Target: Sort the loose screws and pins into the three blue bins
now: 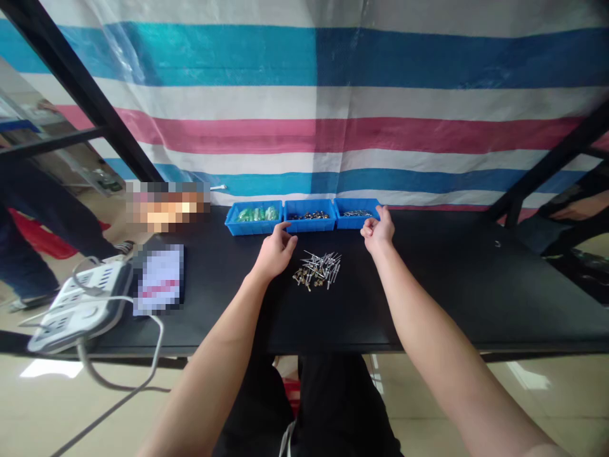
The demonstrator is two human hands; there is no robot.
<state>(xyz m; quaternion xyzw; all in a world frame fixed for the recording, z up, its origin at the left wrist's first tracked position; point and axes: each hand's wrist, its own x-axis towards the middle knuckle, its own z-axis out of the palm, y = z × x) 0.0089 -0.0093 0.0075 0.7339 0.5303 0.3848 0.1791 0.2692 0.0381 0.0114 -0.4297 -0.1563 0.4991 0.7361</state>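
On the flat black tabletop (442,273), it's the loose pile of thin silver metal pins and brass-coloured bits (325,268), lying on the near side of 3 blue rectangular plastic bins (257,230)! Left hand (275,252) up by the middle bin (314,225), thumb and fingers apart — right hand (379,231) by the right-hand bin (349,223), fingers curled, and I cannot tell whether they're clamped on anything.

Black desk (442,279), metal pile (320,270), row of three blue bins (310,225) behind the pile, power strip (88,303) and blurred pad (160,278) left of it, pale bit (497,244) right.
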